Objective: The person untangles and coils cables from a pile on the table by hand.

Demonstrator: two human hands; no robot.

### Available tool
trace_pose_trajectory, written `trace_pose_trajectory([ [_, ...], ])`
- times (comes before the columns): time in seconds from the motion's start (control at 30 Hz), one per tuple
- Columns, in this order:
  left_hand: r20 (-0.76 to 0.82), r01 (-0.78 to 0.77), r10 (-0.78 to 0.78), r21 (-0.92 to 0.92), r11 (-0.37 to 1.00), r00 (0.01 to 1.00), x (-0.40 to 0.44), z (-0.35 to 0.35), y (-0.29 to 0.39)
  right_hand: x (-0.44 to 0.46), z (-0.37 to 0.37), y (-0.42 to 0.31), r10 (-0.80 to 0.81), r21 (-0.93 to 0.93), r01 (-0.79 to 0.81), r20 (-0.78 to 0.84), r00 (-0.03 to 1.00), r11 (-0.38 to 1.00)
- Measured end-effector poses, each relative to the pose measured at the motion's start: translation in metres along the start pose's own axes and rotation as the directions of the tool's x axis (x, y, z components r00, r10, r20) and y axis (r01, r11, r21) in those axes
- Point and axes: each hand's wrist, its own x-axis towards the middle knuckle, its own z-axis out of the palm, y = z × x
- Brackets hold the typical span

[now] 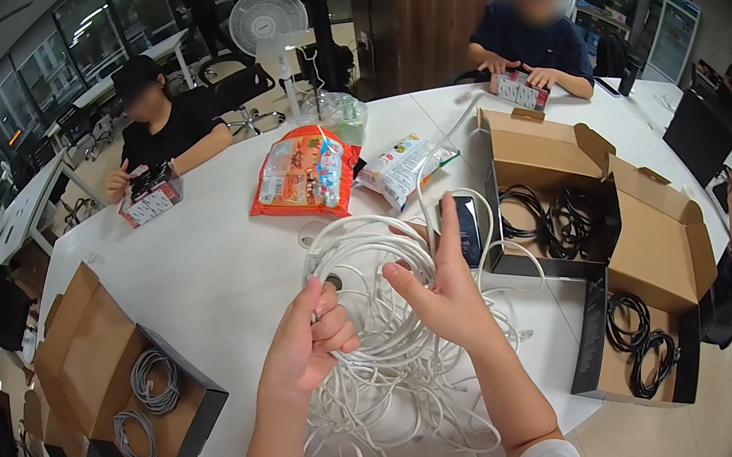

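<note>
A coil of white cable (pixel 380 241) is in front of me, its loops held in my left hand (pixel 318 333), whose fingers are wrapped round the near left side. My right hand (pixel 451 288) is at the coil's right side, with fingers stretched out and thumb apart; a strand of cable passes close by it, and whether it touches the palm I cannot tell. Below the coil, a loose tangle of white cable (pixel 385 428) spreads over the white table (pixel 212 270) towards me. A dark phone (pixel 462 229) lies behind my right hand, partly hidden.
Open boxes on the right hold coiled black cables (pixel 573 223); another box (pixel 198 429) at front left holds grey coils (pixel 156 382). An orange snack bag (pixel 305 177) and a white packet (pixel 404 169) lie ahead. Two people across the table handle small boxes (pixel 520 89); another sits at right.
</note>
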Motion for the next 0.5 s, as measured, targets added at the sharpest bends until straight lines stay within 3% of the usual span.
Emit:
trace_pose_trajectory([
  [0.17,0.017,0.027,-0.028,0.064,0.998,0.999,0.004,0.006,-0.007,-0.001,-0.006,0.007,0.047,-0.073,-0.052,-0.065,0.997,0.996],
  [0.27,0.011,0.053,-0.054,0.081,0.995,0.998,0.004,0.004,-0.007,0.001,-0.01,0.002,0.055,0.02,-0.055,0.001,0.999,0.998],
  [0.37,0.047,0.072,-0.078,0.11,0.991,0.996,0.004,0.004,-0.007,0.003,-0.014,-0.014,0.197,0.102,-0.205,0.083,0.977,0.973],
  [0.5,0.088,0.108,-0.116,0.095,0.99,0.989,0.005,-0.001,-0.007,0.002,-0.018,-0.011,0.061,-0.159,-0.039,0.131,0.99,0.986],
])
